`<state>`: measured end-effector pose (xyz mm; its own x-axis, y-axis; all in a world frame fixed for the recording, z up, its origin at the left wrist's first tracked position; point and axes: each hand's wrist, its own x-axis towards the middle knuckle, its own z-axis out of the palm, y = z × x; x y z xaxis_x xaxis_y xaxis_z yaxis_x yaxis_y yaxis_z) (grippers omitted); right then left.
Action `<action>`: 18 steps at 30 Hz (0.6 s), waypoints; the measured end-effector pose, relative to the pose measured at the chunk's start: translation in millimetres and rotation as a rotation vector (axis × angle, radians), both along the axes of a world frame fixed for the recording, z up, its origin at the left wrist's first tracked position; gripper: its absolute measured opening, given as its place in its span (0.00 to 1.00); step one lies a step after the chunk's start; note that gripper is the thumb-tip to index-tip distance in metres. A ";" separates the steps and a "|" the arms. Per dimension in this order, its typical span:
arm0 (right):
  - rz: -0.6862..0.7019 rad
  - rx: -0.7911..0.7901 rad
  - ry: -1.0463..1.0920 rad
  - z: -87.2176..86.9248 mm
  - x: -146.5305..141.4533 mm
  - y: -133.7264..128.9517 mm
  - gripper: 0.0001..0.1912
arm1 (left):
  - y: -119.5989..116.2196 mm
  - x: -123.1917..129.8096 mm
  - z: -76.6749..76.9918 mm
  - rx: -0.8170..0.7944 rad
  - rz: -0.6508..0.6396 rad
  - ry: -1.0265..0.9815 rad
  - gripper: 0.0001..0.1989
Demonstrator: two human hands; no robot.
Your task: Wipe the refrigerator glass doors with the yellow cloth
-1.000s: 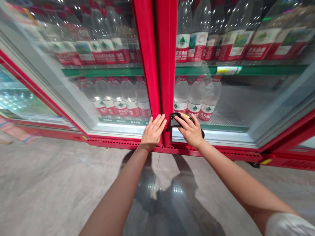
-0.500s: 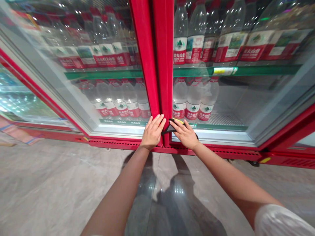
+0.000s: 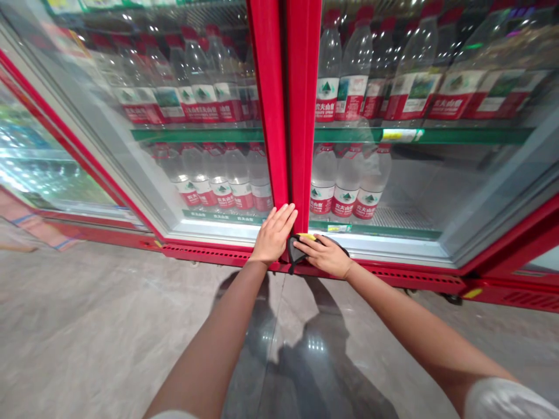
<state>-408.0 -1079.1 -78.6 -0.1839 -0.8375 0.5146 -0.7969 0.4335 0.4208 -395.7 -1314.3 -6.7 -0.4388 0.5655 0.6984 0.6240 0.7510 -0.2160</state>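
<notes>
My left hand (image 3: 274, 234) lies flat, fingers stretched and held side by side, against the bottom of the red door frame (image 3: 271, 110) of a glass-door drinks fridge. Beside it, my right hand (image 3: 326, 256) presses a dark grey and yellow cloth (image 3: 298, 250) to the foot of the neighbouring red door frame (image 3: 301, 116). Its fingers reach over the cloth, and part of the cloth is hidden under the palm. Behind the right-hand glass, water bottles (image 3: 346, 195) with red-and-white labels stand on the lowest shelf, close to my right hand.
More bottles (image 3: 203, 96) fill the upper shelves behind both doors. A red base strip (image 3: 209, 254) with a row of holes runs along the fridge bottom, above the grey tiled floor (image 3: 109, 326). Another fridge (image 3: 56, 157) stands at the left.
My right hand has slid the cloth down the frame to near its lower end. My left hand stays on the frame. The view has shifted slightly, so the shelves appear lower.
</notes>
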 end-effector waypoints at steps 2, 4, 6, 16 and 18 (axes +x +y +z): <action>-0.058 -0.055 0.012 15.5 -7.0 -6.9 0.14 | -0.6 -0.5 -0.1 0.010 -0.002 -0.012 0.34; -0.110 -0.144 0.008 30.0 -13.6 -10.9 0.14 | -1.7 -0.2 -0.2 0.015 0.003 -0.018 0.35; -0.150 -0.233 -0.008 36.8 -16.8 -12.9 0.14 | -3.7 0.8 -0.3 0.014 0.009 -0.025 0.36; -0.161 -0.194 -0.018 31.9 -13.9 -12.0 0.14 | -7.4 1.3 -0.4 0.047 0.045 -0.023 0.36; -0.195 -0.274 0.004 39.4 -14.6 -14.7 0.13 | -5.3 0.7 1.1 0.074 0.052 -0.021 0.36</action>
<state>-422.7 -1093.9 -39.2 -0.3248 -0.6171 0.7167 -0.6865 0.6751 0.2702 -395.0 -1319.6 -5.5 -0.4810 0.4889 0.7277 0.5873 0.7960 -0.1465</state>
